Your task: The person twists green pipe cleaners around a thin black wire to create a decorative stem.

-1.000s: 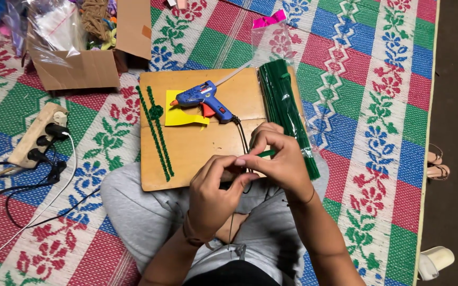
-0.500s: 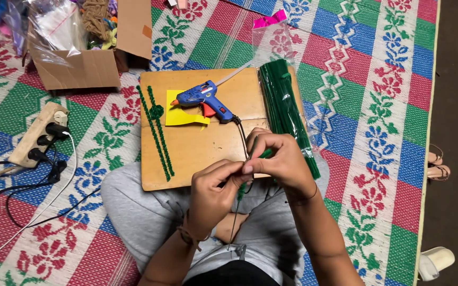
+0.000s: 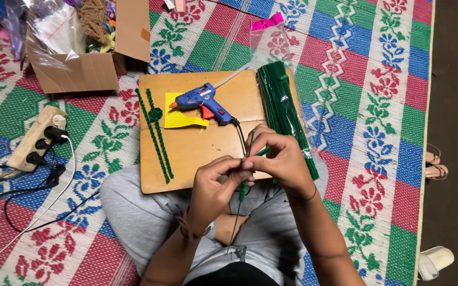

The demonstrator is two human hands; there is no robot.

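Closest to the camera, above the lap of a person sitting cross-legged in grey trousers, both hands meet over one green pipe cleaner (image 3: 244,186). The left hand (image 3: 214,189) comes up from below with thumb and fingertips pinched shut on the stem; the right hand (image 3: 281,161) curls over from the right and closes on it just above, so the two grips are touching or very nearly so. The stem's long axis runs almost straight up and down in the view: a thin tail hangs from the pinch toward the person's body, a fuzzy green stretch shows just under the fingers, and a short tip pokes up past the right thumb. Neither hand is nearer; the stem sits between them at their shared pinch point. It looks slender, wiry and dark green, with a plush nap. Just beyond the knuckles lies a wooden board (image 3: 197,153) carrying a blue glue gun (image 3: 202,101) on a yellow paper scrap (image 3: 178,117), and two finished green twisted strips (image 3: 155,132) along its left side. A bagged bundle of green pipe cleaners (image 3: 284,114) lies on the board's right edge, near the right hand. Further off are a power strip (image 3: 38,139) and a cardboard box (image 3: 80,63) on the patterned mat (image 3: 377,106).
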